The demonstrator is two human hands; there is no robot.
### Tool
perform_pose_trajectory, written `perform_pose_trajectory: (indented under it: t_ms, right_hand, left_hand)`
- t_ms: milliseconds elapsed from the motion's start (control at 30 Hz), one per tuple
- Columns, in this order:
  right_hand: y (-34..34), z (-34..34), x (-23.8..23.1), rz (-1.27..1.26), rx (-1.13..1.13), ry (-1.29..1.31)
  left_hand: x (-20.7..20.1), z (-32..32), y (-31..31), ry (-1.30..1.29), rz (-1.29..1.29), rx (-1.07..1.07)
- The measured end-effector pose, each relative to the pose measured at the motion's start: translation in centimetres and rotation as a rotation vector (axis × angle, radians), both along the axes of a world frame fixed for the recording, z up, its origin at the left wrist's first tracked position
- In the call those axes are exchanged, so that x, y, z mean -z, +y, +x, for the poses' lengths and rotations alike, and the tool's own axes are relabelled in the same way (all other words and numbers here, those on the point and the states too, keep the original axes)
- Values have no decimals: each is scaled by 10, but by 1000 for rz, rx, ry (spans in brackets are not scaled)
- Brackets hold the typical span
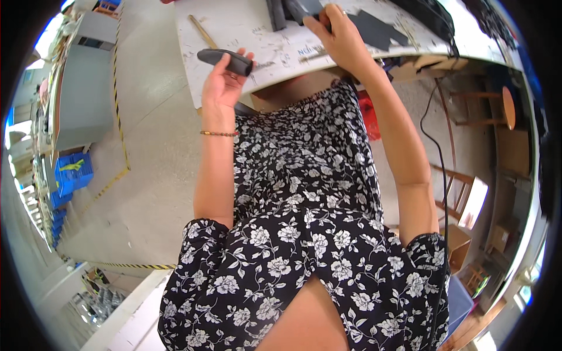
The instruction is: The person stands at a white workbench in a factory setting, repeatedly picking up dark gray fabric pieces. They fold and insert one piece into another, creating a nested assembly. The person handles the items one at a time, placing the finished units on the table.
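There it was: your left grip had closed on the dark piece, thumb laid over it, holding it up near the front edge of the surface. Your right grip was at the far side, fingers bunched by the grey pieces; whether it had clamped on one, you couldn't tell from here. The danger, it seemed, was on the left: that hold looked light, and a loosened thumb could have let the piece slip over the edge. And on the right, a careless pull might have dragged a neighbour along, since the pieces lay so close together.

Look around, too! The wooden stick lay just beyond your left grip, easy to knock. Flat dark sheets and a black bundle crowded your right, probably limiting any sideways sweep, while a cable hung beyond your right arm.
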State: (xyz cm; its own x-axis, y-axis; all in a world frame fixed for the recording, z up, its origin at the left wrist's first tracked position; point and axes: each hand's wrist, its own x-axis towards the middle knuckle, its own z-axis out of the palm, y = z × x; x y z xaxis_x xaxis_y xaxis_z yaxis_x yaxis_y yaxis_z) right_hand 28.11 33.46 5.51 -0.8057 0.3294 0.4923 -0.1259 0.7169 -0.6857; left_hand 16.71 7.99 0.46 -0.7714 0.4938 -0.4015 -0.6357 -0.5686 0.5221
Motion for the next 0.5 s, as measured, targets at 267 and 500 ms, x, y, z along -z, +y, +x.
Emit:
perform_pose_trajectory:
  t_ms: [267,500]
  right_hand:
    - [42,66,-9,-138,83,101]
    - [38,93,12,-131,42,141]
  left_hand:
    - [0,18,40,41,162,143]
    - [-19,30,57,195,3,57]
